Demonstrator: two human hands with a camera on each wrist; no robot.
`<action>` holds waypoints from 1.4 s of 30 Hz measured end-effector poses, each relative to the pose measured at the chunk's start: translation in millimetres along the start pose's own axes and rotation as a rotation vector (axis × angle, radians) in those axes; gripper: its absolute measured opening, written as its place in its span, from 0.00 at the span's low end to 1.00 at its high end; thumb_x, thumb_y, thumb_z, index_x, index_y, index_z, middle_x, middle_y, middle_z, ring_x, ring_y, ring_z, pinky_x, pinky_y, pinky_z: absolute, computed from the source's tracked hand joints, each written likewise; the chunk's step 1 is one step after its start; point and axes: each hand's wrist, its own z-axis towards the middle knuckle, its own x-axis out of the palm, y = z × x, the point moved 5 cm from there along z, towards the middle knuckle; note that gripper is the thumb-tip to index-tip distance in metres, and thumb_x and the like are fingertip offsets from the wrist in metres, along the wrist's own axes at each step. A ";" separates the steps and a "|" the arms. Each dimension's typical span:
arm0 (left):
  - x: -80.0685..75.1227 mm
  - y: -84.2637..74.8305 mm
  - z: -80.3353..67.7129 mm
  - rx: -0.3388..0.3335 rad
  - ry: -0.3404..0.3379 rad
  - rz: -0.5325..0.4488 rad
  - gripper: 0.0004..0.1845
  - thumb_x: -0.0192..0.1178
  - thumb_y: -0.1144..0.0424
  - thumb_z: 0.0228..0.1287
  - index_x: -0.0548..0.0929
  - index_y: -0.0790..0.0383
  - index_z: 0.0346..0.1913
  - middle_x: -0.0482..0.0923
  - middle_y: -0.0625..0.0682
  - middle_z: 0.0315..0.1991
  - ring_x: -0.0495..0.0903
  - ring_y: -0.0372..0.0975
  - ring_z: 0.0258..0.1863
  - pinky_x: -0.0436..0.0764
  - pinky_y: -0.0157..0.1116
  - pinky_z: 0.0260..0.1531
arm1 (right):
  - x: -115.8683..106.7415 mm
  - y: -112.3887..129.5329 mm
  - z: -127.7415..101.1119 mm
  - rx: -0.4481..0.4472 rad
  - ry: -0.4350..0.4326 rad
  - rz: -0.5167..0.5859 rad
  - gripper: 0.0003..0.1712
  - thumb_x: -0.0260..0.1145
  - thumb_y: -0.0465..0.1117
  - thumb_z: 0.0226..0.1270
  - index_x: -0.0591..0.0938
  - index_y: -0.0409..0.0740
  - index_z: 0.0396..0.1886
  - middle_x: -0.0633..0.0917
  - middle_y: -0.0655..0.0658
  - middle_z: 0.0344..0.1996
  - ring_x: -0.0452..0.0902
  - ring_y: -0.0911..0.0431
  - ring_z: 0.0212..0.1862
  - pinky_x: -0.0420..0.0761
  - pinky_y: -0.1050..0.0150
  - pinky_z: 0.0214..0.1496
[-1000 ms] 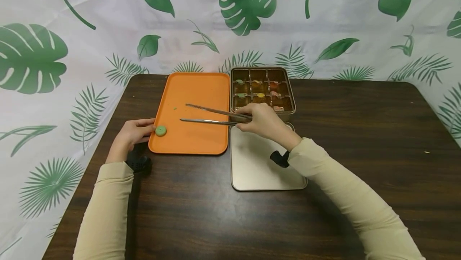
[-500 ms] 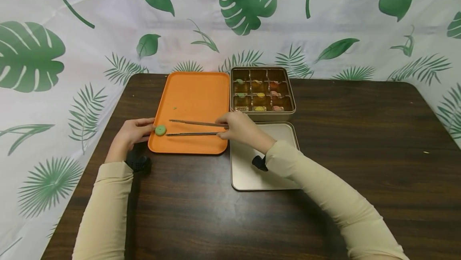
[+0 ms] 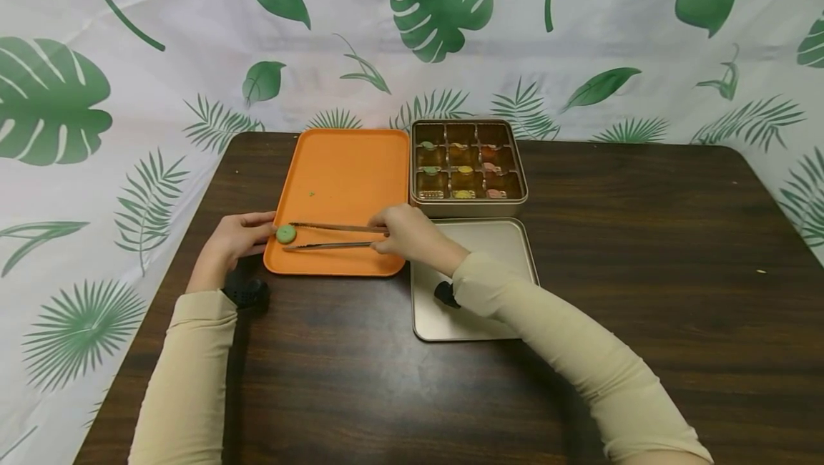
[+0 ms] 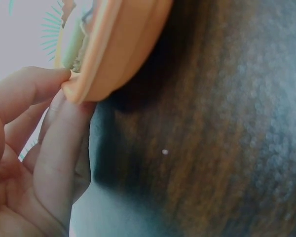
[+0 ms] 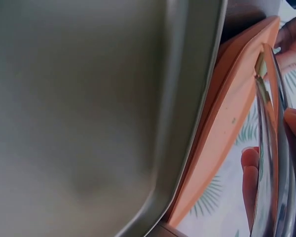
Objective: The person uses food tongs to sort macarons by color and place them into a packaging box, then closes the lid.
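My left hand (image 3: 234,242) pinches the left rim of the orange tray (image 3: 347,164), thumb on top and fingers beneath in the left wrist view. Just inside that rim sits a green macaron (image 3: 286,234), close by the thumb tip. From the right, my right hand (image 3: 412,232) holds metal tongs (image 3: 337,227) low over the tray. Their tips are spread apart and reach the macaron's right side, one tip behind it and one in front. In the right wrist view the macaron (image 5: 259,64) shows between the tong ends, partly hidden.
Right of the tray stands a gold tin (image 3: 468,206) with a divided insert; several compartments show green, yellow and pink pieces. A gold lid (image 3: 428,307) lies in front of it under my right forearm. Small green crumbs (image 3: 312,194) dot the tray. A leaf-patterned cloth hangs behind.
My right hand has moved left and toward me, carrying the tongs from mid-tray to the macaron, their tips still apart. My left hand has stayed on the tray rim.
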 end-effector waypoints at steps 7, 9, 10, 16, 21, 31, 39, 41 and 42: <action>0.7 0.6 -0.4 0.003 -0.001 -0.002 0.28 0.50 0.58 0.73 0.62 0.62 0.72 0.62 0.66 0.70 0.78 0.34 0.46 0.83 0.31 0.49 | 3.2 1.2 -0.4 -0.002 0.000 -0.003 0.21 0.68 0.42 0.62 0.82 0.40 0.55 0.86 0.43 0.48 0.82 0.55 0.41 0.84 0.61 0.46; 0.7 0.8 -0.4 0.006 -0.001 -0.005 0.28 0.50 0.58 0.72 0.62 0.62 0.71 0.62 0.66 0.70 0.77 0.30 0.42 0.84 0.29 0.47 | 3.8 1.8 -0.9 0.000 0.005 -0.010 0.21 0.67 0.42 0.63 0.82 0.40 0.55 0.86 0.44 0.48 0.80 0.57 0.37 0.83 0.62 0.44; 0.7 0.9 -0.5 0.007 -0.002 -0.005 0.28 0.50 0.58 0.72 0.62 0.62 0.71 0.63 0.66 0.69 0.77 0.29 0.42 0.84 0.29 0.47 | 4.1 2.1 -1.1 -0.001 0.006 -0.015 0.21 0.67 0.42 0.63 0.82 0.41 0.55 0.87 0.44 0.48 0.79 0.57 0.36 0.82 0.63 0.43; 0.9 0.8 -0.8 0.012 -0.004 -0.007 0.28 0.50 0.58 0.72 0.62 0.63 0.71 0.63 0.66 0.69 0.76 0.27 0.40 0.84 0.29 0.46 | 1.9 4.1 -3.1 -0.021 -0.011 -0.049 0.20 0.67 0.42 0.62 0.82 0.41 0.54 0.88 0.45 0.44 0.71 0.61 0.28 0.73 0.69 0.31; 1.3 1.4 -0.6 0.011 -0.007 -0.009 0.28 0.50 0.59 0.72 0.62 0.63 0.71 0.63 0.66 0.69 0.76 0.25 0.38 0.84 0.29 0.46 | -2.2 2.5 -5.8 -0.024 -0.029 -0.061 0.20 0.68 0.41 0.62 0.83 0.41 0.53 0.88 0.44 0.44 0.69 0.61 0.28 0.69 0.71 0.29; 1.1 0.3 -0.6 -0.003 -0.010 -0.022 0.28 0.50 0.59 0.72 0.62 0.63 0.71 0.63 0.66 0.69 0.76 0.26 0.39 0.84 0.29 0.47 | -17.7 -10.0 -17.1 -0.023 -0.081 -0.028 0.19 0.68 0.39 0.61 0.83 0.39 0.52 0.88 0.42 0.42 0.76 0.58 0.31 0.76 0.67 0.34; 1.6 1.1 0.2 -0.008 0.000 -0.034 0.28 0.50 0.60 0.72 0.61 0.64 0.71 0.63 0.67 0.69 0.74 0.22 0.32 0.84 0.30 0.47 | -38.7 -29.8 -32.9 -0.010 -0.174 -0.013 0.15 0.68 0.39 0.61 0.85 0.40 0.48 0.88 0.42 0.37 0.80 0.56 0.31 0.79 0.67 0.30; 1.5 0.7 -0.1 -0.010 -0.001 -0.033 0.28 0.50 0.60 0.72 0.61 0.64 0.71 0.63 0.67 0.69 0.74 0.22 0.32 0.84 0.30 0.47 | -46.1 -35.9 -37.9 0.011 -0.190 -0.007 0.16 0.68 0.40 0.61 0.85 0.41 0.48 0.88 0.42 0.36 0.77 0.57 0.28 0.75 0.69 0.27; 1.3 0.6 -0.4 -0.010 0.000 -0.034 0.28 0.50 0.59 0.72 0.61 0.64 0.71 0.63 0.67 0.69 0.75 0.22 0.32 0.84 0.30 0.47 | -50.2 -39.0 -40.8 0.019 -0.200 -0.011 0.16 0.68 0.40 0.61 0.85 0.41 0.49 0.88 0.42 0.36 0.75 0.57 0.26 0.72 0.70 0.25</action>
